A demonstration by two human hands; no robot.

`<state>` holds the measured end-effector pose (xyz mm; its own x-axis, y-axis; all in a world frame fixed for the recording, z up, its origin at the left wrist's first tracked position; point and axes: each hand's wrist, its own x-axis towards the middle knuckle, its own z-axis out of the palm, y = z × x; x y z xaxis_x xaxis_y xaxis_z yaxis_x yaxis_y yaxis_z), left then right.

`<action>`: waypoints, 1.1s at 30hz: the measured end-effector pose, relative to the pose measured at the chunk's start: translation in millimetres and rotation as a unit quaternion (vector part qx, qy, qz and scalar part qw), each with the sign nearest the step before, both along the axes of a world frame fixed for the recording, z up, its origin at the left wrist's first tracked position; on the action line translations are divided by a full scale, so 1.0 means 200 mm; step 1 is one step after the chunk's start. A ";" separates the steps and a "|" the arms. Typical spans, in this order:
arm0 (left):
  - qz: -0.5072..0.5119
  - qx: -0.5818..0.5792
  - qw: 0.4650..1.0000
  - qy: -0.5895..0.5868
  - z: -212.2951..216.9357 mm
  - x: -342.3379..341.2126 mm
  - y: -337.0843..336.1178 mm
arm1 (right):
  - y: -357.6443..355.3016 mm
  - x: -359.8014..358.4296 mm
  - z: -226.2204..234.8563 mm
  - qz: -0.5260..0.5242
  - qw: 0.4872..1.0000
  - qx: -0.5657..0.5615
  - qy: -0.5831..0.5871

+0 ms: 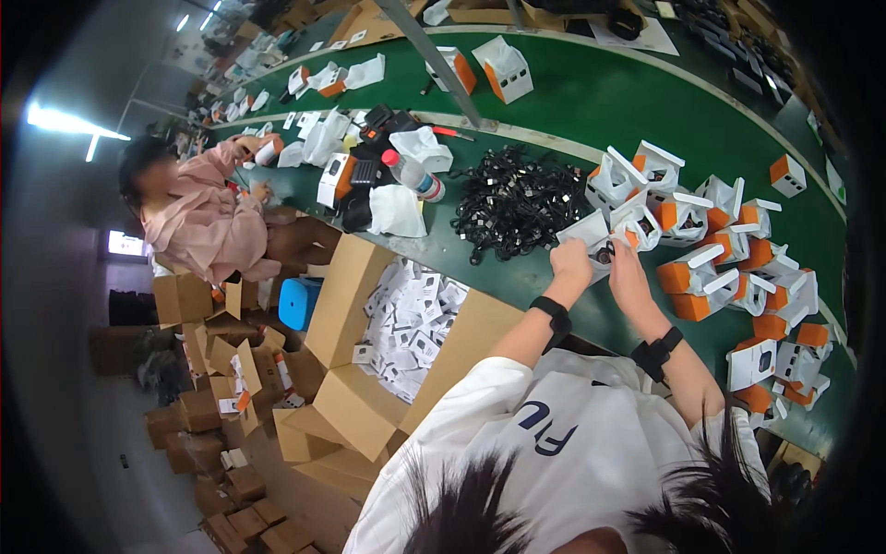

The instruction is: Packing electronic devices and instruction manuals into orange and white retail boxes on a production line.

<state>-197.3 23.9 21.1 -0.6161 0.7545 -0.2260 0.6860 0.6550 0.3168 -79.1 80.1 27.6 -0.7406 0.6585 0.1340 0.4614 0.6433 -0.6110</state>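
An open small white box (584, 229) stands on the green work table in front of me. My left hand (571, 262) is closed on its near left edge. At the box's right side is my right hand (629, 274), fingers pinched together over the opening beside a small dark item (605, 252); exactly what they grip is hidden. Just left of the box lies a heap of black cables (517, 203) with metal plugs. Several open white and orange boxes (681, 214) crowd the table to the right, lids up and white bags poking out.
Below the table edge, a large cardboard carton (346, 295) holds many white printed cards (420, 323). A red-capped bottle (415, 177) stands beyond. At the left, a person in pink (198, 212) handles a box. A blue stool (297, 304) and stacked cartons (198, 415) occupy the floor.
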 end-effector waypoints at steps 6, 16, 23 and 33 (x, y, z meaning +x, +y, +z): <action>-0.015 -0.020 0.999 -0.040 0.03 -0.03 0.07 | 0.10 -0.12 -0.12 0.132 0.991 0.007 0.033; 0.136 0.197 0.969 -0.067 -0.07 0.02 -0.04 | 0.29 -0.27 0.01 0.255 0.964 -0.025 -0.073; 0.110 0.350 0.910 -0.194 -0.05 0.00 -0.21 | 0.23 -0.32 -0.03 0.297 0.936 0.108 -0.154; 0.091 0.396 0.895 -0.186 -0.06 0.09 -0.27 | 0.16 -0.15 -0.06 0.331 0.941 0.070 -0.008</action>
